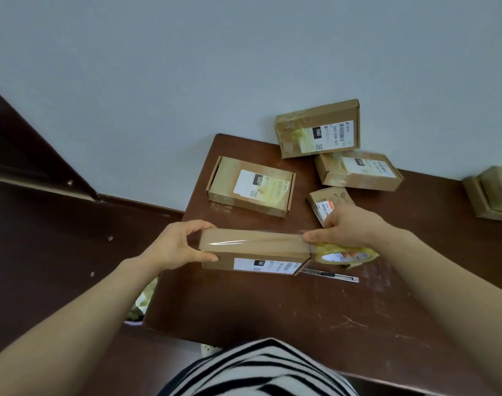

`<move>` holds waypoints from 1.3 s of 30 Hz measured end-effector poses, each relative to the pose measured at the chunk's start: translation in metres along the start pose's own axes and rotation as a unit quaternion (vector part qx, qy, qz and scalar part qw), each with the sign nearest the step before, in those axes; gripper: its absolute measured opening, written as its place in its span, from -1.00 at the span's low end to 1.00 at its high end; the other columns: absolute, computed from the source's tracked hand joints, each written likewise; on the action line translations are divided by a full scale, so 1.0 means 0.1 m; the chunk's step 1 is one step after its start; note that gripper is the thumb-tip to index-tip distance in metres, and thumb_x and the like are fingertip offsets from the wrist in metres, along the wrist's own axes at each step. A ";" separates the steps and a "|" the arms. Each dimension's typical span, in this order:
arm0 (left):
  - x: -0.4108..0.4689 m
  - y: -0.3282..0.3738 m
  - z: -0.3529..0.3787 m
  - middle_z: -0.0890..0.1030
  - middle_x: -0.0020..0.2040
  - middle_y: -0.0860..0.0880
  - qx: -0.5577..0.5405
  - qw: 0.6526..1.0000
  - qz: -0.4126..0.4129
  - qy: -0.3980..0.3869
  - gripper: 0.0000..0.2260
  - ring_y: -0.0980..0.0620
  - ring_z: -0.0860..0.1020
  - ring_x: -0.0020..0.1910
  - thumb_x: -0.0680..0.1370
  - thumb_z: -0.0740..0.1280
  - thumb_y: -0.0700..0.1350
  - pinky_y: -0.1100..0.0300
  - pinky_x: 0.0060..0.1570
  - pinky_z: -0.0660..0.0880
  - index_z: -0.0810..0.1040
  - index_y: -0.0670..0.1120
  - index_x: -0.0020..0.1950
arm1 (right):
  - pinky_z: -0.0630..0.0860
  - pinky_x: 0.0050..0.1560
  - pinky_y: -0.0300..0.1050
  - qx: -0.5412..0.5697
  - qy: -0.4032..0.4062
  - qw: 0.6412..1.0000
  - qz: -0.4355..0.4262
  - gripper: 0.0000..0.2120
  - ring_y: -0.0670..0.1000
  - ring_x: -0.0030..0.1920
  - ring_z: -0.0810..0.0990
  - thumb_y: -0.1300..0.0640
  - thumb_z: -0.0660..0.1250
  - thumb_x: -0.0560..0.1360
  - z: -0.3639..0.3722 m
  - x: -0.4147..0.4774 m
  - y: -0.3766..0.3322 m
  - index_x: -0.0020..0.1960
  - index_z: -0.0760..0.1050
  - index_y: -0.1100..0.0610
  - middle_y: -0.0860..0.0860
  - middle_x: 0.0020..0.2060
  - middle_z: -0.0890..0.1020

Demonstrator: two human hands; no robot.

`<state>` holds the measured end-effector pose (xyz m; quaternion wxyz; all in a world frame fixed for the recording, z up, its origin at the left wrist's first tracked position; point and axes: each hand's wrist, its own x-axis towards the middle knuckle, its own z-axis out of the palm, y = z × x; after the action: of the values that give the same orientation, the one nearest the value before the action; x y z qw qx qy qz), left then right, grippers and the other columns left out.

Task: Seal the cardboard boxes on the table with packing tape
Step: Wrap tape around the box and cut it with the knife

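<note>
- Tape (258, 240) stretches across the top of the cardboard box (244, 251), which stands on the table (272, 310).
- Left hand (175, 245) grips the box's left end, fingers curled round it.
- Right hand (349, 227) pinches the tape roll (344, 254) at the right end.

held box (252, 247): matt brown cardboard, glossy clear tape strip on top, white paper label on side; tape roll (345, 252): shiny yellowish plastic film; table (272, 304): dark brown wood, scuffed, scratched; utility knife (331, 275): metal body, black slider
</note>
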<state>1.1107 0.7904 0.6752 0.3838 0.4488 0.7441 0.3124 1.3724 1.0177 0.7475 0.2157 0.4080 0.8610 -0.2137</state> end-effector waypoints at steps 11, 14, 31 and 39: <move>-0.01 0.01 0.00 0.62 0.06 0.15 -0.013 1.000 -0.007 -0.012 -0.51 0.15 0.54 0.13 0.28 0.61 -0.10 0.06 0.19 0.51 0.54 0.17 0.12 | 0.36 -0.46 -0.22 0.058 -0.043 0.997 0.022 -0.25 -0.14 -0.52 0.53 -0.63 0.18 0.00 0.24 0.08 0.05 -0.35 0.57 0.06 -0.06 -0.56 0.56; 0.00 0.03 -0.01 0.62 0.05 0.15 -0.013 1.000 -0.004 -0.015 -0.52 0.17 0.55 0.12 0.28 0.60 -0.11 0.11 0.17 0.51 0.53 0.19 0.10 | 0.41 -0.39 -0.19 0.091 -0.045 0.995 0.021 -0.25 -0.11 -0.51 0.52 -0.62 0.18 -0.04 0.29 0.08 0.06 -0.38 0.54 0.07 -0.08 -0.59 0.52; 0.31 0.57 0.56 0.48 0.34 -0.07 0.442 0.894 -0.062 0.029 -0.41 -0.10 0.36 0.36 0.60 -0.22 0.24 -0.07 0.41 0.07 0.30 0.02 0.47 | 0.30 -0.53 -0.32 0.128 -0.051 0.990 0.026 -0.28 -0.16 -0.57 0.49 -0.57 0.17 0.04 0.34 0.12 0.08 -0.32 0.55 0.08 -0.06 -0.57 0.56; 0.41 0.87 1.04 0.56 0.22 -0.05 0.455 0.889 -0.025 0.052 -0.50 -0.07 0.47 0.25 0.64 -0.13 0.13 0.00 0.40 0.13 0.47 -0.02 0.33 | 0.32 -0.49 -0.28 0.128 -0.039 0.991 0.025 -0.42 -0.14 -0.59 0.43 -0.48 0.31 0.23 0.42 0.14 0.11 -0.42 0.42 0.08 -0.10 -0.66 0.43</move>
<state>1.2241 0.8750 0.6803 0.1061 0.5382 0.8348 -0.0469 1.3813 1.0094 0.7032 0.2000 0.4450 0.8072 -0.3323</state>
